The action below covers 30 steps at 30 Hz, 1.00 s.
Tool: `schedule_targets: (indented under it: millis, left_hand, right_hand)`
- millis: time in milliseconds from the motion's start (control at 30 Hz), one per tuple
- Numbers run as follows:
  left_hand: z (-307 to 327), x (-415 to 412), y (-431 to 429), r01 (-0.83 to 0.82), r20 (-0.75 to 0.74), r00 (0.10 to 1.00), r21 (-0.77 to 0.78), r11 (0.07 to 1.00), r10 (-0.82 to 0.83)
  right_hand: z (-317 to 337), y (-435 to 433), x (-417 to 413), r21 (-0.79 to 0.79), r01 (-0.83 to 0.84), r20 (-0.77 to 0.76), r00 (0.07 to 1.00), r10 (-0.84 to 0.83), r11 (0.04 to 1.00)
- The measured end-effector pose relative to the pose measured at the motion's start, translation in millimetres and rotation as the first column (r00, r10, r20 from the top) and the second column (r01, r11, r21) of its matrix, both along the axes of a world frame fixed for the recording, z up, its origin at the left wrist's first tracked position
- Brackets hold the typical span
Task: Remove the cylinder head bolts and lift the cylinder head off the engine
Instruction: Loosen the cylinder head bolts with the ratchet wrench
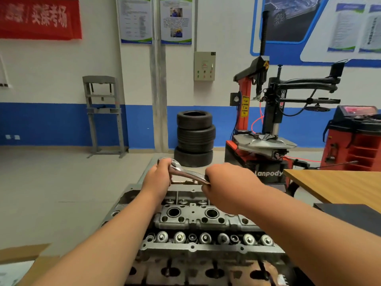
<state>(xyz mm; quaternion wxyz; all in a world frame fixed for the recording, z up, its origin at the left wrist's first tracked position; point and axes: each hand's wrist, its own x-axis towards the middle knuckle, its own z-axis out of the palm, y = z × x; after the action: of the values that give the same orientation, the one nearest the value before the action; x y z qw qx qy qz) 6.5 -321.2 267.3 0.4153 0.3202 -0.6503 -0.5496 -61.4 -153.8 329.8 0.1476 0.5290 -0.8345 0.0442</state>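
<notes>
The cylinder head (195,221) sits on the engine in the near middle of the scene, not yet lifted, with its valve springs and plug wells bare along the top. The step in hand is loosening a head bolt at the far end. The left hand (159,174) is curled over the head of a ratchet wrench (186,172) and bears down on it. The right hand (222,182) is wrapped round the handle end, just to the right. The wrench lies nearly level above the far edge of the head. The socket and the bolt under the left hand are hidden, so it is probably seated on a far bolt, but which one I cannot tell.

The next move calls for a firm swing of the handle by the right hand. The left hand should press straight down so the socket stays square on the bolt. Lifting looks a good way off, since the other bolts would have to come out first.

A wooden bench (340,186) stands to the right, near the right forearm, and could crowd a wide swing. Farther off are a stack of tyres (194,137), a tyre changer (266,120) and a red wheel balancer (354,139) at far right. A grey press frame (103,116) stands against the far left wall, and cardboard (22,254) lies at near left.
</notes>
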Motion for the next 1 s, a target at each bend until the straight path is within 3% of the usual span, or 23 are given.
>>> schedule_targets:
  millis: [300, 700, 900, 1000]
  left_hand:
    - [-7.4, 10.9, 1.5, 0.011, -0.082, 0.997, 0.011, 1.000, -0.010]
    - [-8.6, 13.9, -18.2, 0.088, -0.190, 0.980, 0.132, 0.987, -0.062]
    - [-7.8, 16.9, -18.0, 0.184, -0.123, 0.978, 0.147, 0.972, -0.167]
    - [-6.8, 16.9, -14.6, 0.217, -0.093, 0.974, 0.119, 0.969, -0.207]
  right_hand:
    - [10.1, -2.5, 18.6, 0.034, -0.018, -0.063, 0.998, 0.020, 0.999]
    - [43.9, 3.1, 63.7, 0.165, -0.148, 0.231, 0.967, 0.108, 0.975]
    - [42.2, 0.0, 35.7, 0.233, -0.015, 0.064, 0.998, 0.000, 0.972]
    - [31.7, -2.3, 16.7, 0.175, 0.062, -0.032, 0.998, -0.057, 0.983]
